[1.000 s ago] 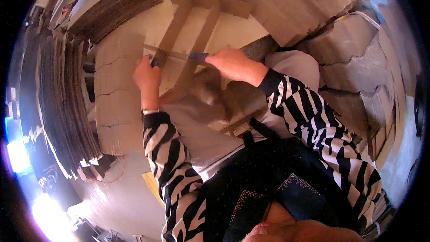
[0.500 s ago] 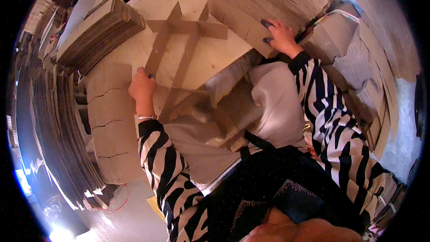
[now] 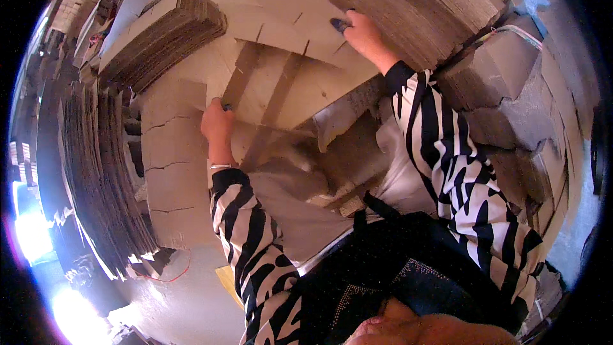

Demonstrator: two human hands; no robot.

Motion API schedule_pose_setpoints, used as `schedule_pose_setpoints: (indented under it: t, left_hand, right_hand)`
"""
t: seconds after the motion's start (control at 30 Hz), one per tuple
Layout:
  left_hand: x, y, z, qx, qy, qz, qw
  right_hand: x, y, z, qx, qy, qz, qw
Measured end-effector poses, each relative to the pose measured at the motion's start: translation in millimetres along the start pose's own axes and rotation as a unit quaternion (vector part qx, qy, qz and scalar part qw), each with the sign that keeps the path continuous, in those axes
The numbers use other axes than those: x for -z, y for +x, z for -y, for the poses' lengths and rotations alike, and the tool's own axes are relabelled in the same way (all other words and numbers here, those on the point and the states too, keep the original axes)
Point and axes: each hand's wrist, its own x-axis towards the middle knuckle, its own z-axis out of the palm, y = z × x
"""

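Observation:
Two narrow cardboard strips stand side by side on the pale work board (image 3: 255, 110): a left strip (image 3: 241, 76) and a right strip (image 3: 281, 92). My left hand (image 3: 218, 126) is closed on the near end of the left strip. A wider slotted cardboard sheet (image 3: 278, 22) lies across the far ends of both strips, and several slots show in it. My right hand (image 3: 367, 35) grips this sheet at its right end, with dark covers on the fingertips. The sheet hides the strips' far ends, so how they meet its slots is partly unseen.
Bundled cardboard pieces (image 3: 163, 38) lie at the far left, with a tall stack of sheets (image 3: 96, 172) beside a slotted cardboard pile (image 3: 172, 172). More stacked cardboard (image 3: 408, 16) stands at the far right. Tied bundles (image 3: 498, 70) flank my right arm.
My right hand has moved left and away from me, bringing the slotted sheet from the right over the two strips' far ends. The left hand keeps its hold while the whole view shifts slightly.

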Motion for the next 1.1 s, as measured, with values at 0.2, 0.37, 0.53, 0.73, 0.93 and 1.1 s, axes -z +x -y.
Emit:
schedule_pose_setpoints:
  t: [0.2,0.37,0.53,0.73,0.93,1.1]
  left_hand:
    - [1.6,-9.2,9.2,-0.010,-0.063,-0.045,0.997]
    - [-1.4,-5.6,-14.5,-0.028,-0.032,-0.036,0.998]
    - [15.2,-16.9,20.7,0.027,-0.004,-0.036,0.999]
    - [2.5,-6.2,-12.1,0.005,0.001,-0.013,1.000]
    - [1.5,-9.5,-10.6,0.014,-0.013,-0.032,0.999]
    - [2.0,-5.9,-9.5,0.041,0.013,-0.024,0.999]
  right_hand:
    - [-4.2,6.0,14.0,0.055,0.169,-0.082,0.981]
    - [-7.9,-42.7,42.3,0.110,0.099,0.136,0.980]
    - [-23.2,-43.9,59.3,0.152,0.052,0.210,0.965]
    - [-1.4,-61.2,42.4,0.221,-0.036,0.207,0.952]
    - [-24.1,-71.3,48.4,0.291,-0.060,0.193,0.935]
    - [-30.8,-80.2,54.5,0.282,-0.069,0.225,0.930]
